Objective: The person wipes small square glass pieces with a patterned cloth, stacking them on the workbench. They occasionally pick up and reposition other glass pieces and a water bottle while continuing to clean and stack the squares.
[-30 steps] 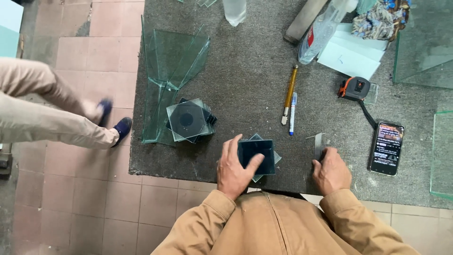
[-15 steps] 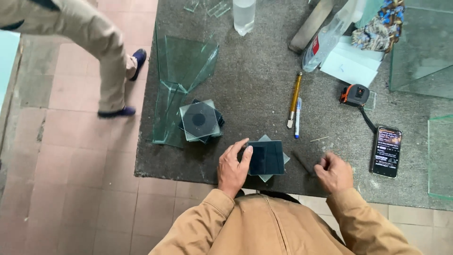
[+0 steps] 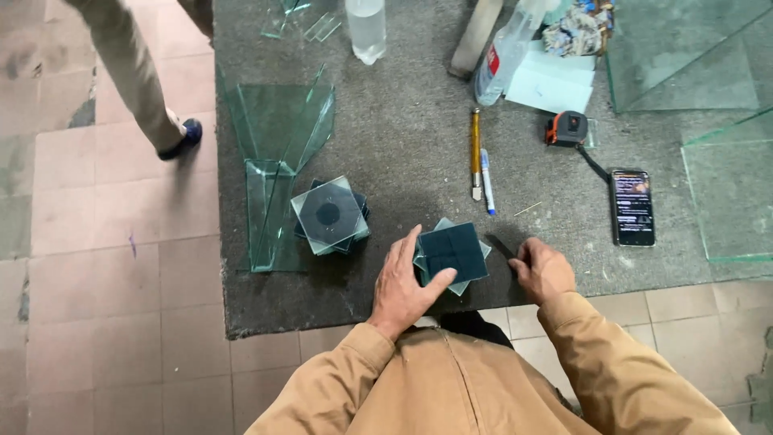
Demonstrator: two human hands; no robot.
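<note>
Grey, rough felt covers the worktable (image 3: 419, 121), which fills most of the view above a floor of pale pink tiles (image 3: 105, 266). At the table's right end lie large clear glass sheets (image 3: 684, 56), greenish at their edges. Near the left edge lean long offcuts of the same green-tinted glass (image 3: 278, 137), overlapping one another. A second person's trouser leg and blue shoe (image 3: 181, 138) show on the tiles at upper left.

The person wears a tan jacket (image 3: 451, 379). The left hand (image 3: 403, 286) lies flat and spread beside a small stack of square glass panes (image 3: 451, 254), thumb and forefinger framing its left side and touching it; the stack sits near the table's front edge, its squares turned slightly against one another. The right hand (image 3: 543, 270) rests just right of the stack, fingers curled loosely toward a thin dark sliver (image 3: 501, 246) on the felt; whether it pinches that sliver I cannot tell.

A second stack of square panes (image 3: 330, 216), with a dark round patch showing through its top, stands to the left, touching the offcuts. Farther back are a clear plastic bottle (image 3: 366, 28), a second bottle lying tilted (image 3: 507, 52), a white paper sheet (image 3: 551, 80), a smartphone (image 3: 632, 207), an orange-and-black tape measure (image 3: 568, 127), a brass-handled glass cutter (image 3: 476, 153) and a blue-and-white pen (image 3: 488, 181) just beside it.
</note>
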